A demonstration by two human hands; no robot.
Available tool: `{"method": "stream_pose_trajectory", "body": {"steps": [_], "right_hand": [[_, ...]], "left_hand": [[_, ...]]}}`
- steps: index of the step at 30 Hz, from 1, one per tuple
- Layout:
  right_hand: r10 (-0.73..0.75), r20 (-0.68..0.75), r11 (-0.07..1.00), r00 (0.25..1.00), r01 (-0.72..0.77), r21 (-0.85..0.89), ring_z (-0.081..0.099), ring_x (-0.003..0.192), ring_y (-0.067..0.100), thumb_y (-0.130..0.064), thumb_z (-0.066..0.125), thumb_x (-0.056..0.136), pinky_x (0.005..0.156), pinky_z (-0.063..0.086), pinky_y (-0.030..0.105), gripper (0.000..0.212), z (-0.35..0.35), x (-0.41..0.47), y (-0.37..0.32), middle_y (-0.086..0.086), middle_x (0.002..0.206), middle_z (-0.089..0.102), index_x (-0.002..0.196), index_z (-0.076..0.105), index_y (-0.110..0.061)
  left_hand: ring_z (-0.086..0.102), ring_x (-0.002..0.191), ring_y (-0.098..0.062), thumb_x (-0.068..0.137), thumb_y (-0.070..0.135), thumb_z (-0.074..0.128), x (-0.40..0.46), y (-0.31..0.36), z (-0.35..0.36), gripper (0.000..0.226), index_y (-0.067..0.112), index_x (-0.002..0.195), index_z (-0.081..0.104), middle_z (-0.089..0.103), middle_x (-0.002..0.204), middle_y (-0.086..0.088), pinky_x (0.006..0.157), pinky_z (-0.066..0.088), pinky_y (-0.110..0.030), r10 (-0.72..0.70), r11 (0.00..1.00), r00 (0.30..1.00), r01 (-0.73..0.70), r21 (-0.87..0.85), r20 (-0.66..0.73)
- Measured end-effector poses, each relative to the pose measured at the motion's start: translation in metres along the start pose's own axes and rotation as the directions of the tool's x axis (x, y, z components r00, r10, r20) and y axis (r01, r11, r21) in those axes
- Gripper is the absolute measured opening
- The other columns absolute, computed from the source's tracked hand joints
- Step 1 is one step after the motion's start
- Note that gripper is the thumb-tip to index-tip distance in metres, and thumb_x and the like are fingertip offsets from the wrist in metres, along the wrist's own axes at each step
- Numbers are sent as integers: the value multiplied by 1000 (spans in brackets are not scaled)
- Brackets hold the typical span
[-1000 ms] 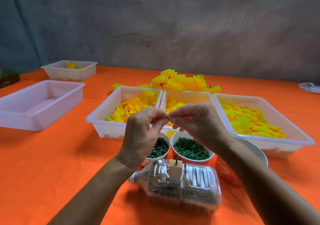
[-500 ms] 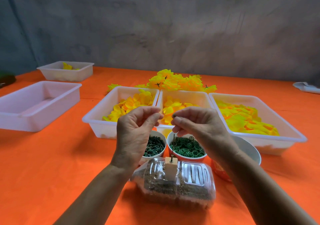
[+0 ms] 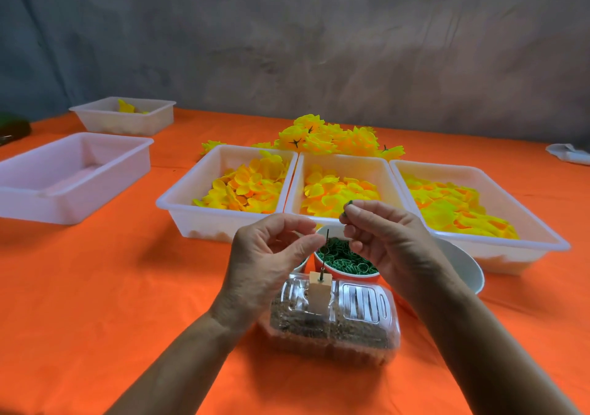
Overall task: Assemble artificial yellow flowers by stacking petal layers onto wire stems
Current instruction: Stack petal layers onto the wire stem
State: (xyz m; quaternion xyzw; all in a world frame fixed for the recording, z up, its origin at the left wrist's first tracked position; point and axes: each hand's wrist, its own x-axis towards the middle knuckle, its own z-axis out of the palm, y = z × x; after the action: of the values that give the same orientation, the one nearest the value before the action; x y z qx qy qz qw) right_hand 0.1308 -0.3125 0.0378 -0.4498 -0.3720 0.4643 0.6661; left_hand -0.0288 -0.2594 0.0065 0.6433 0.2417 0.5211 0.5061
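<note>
We see a thin wire stem (image 3: 326, 250) standing upright in a small wooden block (image 3: 318, 293) on a clear plastic box (image 3: 332, 315) near the table's front edge. Our left hand (image 3: 265, 264) hovers just left of it, fingers loosely parted; our right hand (image 3: 386, 242) pinches a small green piece (image 3: 347, 207) above right. Behind, three white trays (image 3: 198, 220) hold yellow petals (image 3: 245, 186); a red cup (image 3: 346, 274) holds green rings (image 3: 344, 255).
</note>
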Motion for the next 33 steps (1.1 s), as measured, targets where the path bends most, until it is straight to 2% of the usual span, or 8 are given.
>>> {"method": "stream_pose_trajectory", "body": {"steps": [4, 7, 12, 17, 21, 26, 31, 33], "right_hand": [[21, 25, 999, 999, -22, 40, 61, 56, 8, -19, 74, 62, 46, 45, 17, 9, 0, -3, 4, 5, 71, 70, 70, 74, -14], [44, 46, 996, 998, -47, 75, 59, 55, 7, -16, 72, 64, 45, 44, 17, 6, 5, -4, 7, 5, 70, 69, 70, 73, -13], [69, 67, 991, 995, -76, 112, 56, 55, 7, -14, 70, 65, 44, 42, 16, 5, 13, -8, 9, 3, 67, 65, 70, 71, -13], [103, 25, 990, 994, -105, 94, 55, 58, 9, -16, 71, 62, 44, 41, 16, 6, 18, -9, 11, 4, 67, 60, 68, 70, -14], [108, 27, 989, 994, -110, 103, 54, 58, 8, -14, 69, 65, 44, 40, 16, 2, 19, -10, 13, 4, 68, 59, 67, 70, -14], [96, 43, 987, 994, -101, 124, 54, 54, 6, -12, 67, 67, 43, 42, 16, 4, 19, -9, 14, 4, 65, 59, 65, 70, -13], [86, 56, 987, 995, -93, 133, 55, 53, 6, -11, 65, 70, 45, 42, 16, 6, 18, -10, 15, 3, 63, 59, 66, 70, -12], [83, 59, 987, 995, -90, 131, 54, 53, 6, -12, 65, 69, 45, 42, 17, 6, 17, -10, 15, 3, 63, 58, 66, 70, -12]], "left_hand": [[64, 67, -22, 65, 26, 77, -1, 0, 7, 16, 23, 81, 74, 71, 78, -11, 69, 55, -37, 25, 997, 1000, -26, 76, 13], [68, 70, -28, 69, 27, 74, -2, 2, 12, 18, 18, 84, 74, 73, 79, -7, 69, 57, -36, 42, 998, 999, -42, 41, 2], [69, 70, -11, 70, 21, 71, -3, 4, 17, 8, 19, 77, 73, 74, 74, 2, 68, 55, -23, 50, 998, 999, -50, -40, -14], [68, 66, -11, 76, 0, 71, -1, 5, 18, 12, 12, 76, 72, 73, 72, -5, 58, 52, -17, 15, 995, 999, -18, -98, -30], [67, 65, -14, 76, -2, 71, -1, 7, 20, 8, 6, 76, 71, 73, 73, -12, 57, 52, -19, -10, 991, 999, 5, -131, -36], [68, 64, -12, 76, -4, 71, -1, 7, 20, 10, 6, 76, 70, 73, 71, -10, 56, 52, -18, -33, 988, 999, 26, -154, -40], [69, 66, -20, 76, -4, 71, -1, 6, 21, 10, 6, 75, 70, 72, 72, -15, 56, 54, -23, -44, 986, 998, 35, -161, -53], [68, 63, -18, 76, -5, 71, -1, 7, 21, 10, 5, 74, 69, 72, 70, -13, 53, 53, -21, -48, 983, 998, 39, -180, -47]]}}
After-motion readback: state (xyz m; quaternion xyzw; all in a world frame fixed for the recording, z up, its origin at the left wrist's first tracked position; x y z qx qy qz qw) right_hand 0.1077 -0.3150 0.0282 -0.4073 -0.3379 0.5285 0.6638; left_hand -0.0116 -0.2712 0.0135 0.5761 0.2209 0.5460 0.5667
